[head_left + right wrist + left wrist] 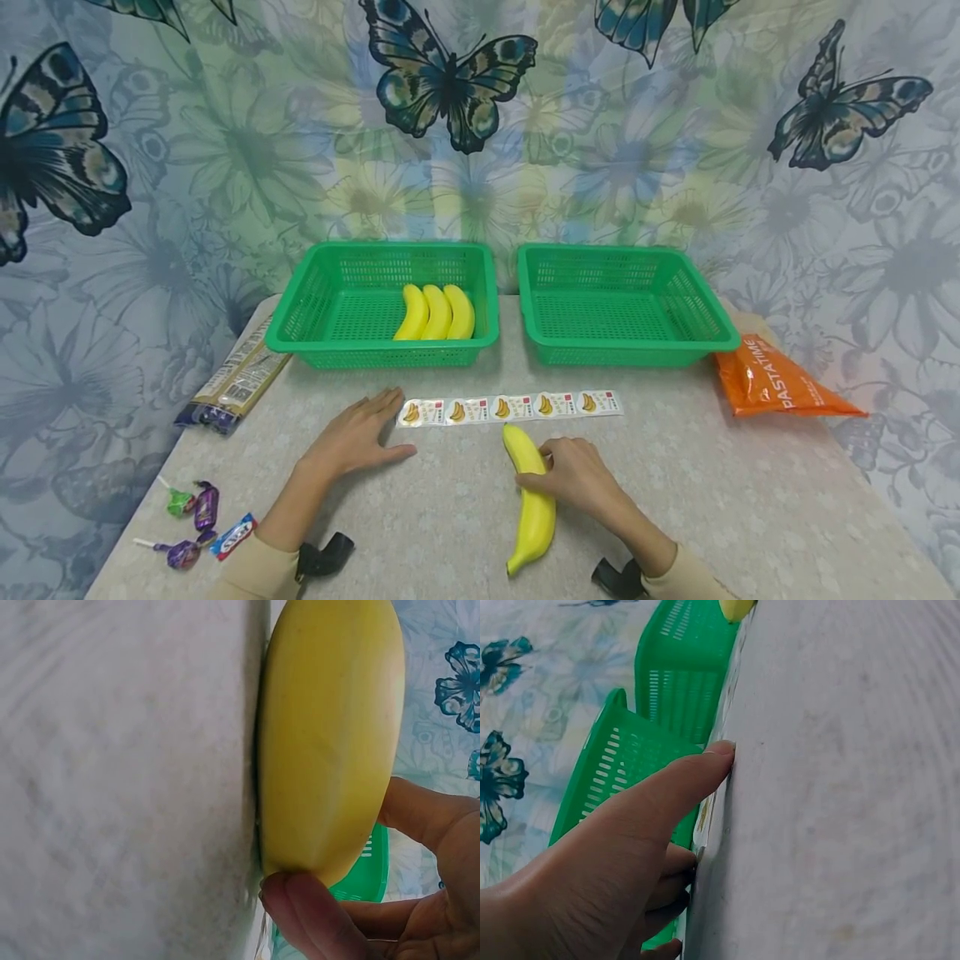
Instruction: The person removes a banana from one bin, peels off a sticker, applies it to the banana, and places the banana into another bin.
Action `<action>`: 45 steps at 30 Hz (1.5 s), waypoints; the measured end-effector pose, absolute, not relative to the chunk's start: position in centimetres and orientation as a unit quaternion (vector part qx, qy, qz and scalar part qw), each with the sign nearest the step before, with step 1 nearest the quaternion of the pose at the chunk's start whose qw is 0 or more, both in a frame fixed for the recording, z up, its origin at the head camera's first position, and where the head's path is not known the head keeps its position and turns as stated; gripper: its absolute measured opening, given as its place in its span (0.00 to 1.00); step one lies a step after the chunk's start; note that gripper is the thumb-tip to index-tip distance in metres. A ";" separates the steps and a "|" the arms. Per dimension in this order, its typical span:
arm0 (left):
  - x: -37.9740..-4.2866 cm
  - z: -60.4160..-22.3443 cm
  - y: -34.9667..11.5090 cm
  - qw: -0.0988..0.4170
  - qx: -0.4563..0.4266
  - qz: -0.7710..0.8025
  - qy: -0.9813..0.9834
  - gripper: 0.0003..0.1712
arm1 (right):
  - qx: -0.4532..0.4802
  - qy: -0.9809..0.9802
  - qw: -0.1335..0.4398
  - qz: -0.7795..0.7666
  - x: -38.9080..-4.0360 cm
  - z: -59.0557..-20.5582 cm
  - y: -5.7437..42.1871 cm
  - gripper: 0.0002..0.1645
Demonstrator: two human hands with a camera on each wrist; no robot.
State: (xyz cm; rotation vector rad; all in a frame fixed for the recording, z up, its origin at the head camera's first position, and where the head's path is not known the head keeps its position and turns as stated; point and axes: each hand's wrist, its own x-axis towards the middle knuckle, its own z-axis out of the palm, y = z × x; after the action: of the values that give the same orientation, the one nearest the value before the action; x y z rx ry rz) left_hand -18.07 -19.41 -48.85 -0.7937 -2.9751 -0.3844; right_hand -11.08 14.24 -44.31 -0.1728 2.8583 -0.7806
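A yellow banana (534, 525) lies lengthwise on the table in the head view, and my right hand (576, 477) pinches its upper half between thumb and fingers. In the right wrist view the banana (330, 735) fills the middle, with fingertips (311, 911) against its end. My left hand (356, 437) rests on the table, thumb apart from the fingers, its fingertips at the left end of a strip of banana-picture stickers (510, 407). The strip lies flat just beyond the banana. Seen from the left wrist, that hand (622, 855) touches the tabletop with nothing gripped.
Three bananas (437, 315) lie in the left green basket (382, 357); a second green basket (630, 354) stands beside it. An orange packet (783, 383) is at the right, a long gold-and-purple packet (236, 375) at the left. Several wrapped sweets (206, 507) lie at the front left.
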 end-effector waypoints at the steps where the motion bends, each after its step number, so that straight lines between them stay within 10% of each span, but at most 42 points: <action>1: -18.1 -48.9 -19.4 0.016 -0.256 -0.126 -0.958 0.54 | -0.057 0.960 0.086 -0.262 -11.1 -44.3 14.3 0.28; 45: -18.1 -49.0 -19.3 -0.050 -0.237 -0.188 -0.952 0.58 | -0.099 0.968 0.068 -0.221 -11.5 -42.8 14.1 0.27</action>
State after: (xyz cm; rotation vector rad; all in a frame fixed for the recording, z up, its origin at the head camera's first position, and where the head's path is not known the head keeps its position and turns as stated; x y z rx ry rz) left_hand -18.11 -19.34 -48.96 -0.7683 -3.0906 -0.6091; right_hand -11.48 14.06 -42.80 -0.2987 2.9160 -0.6655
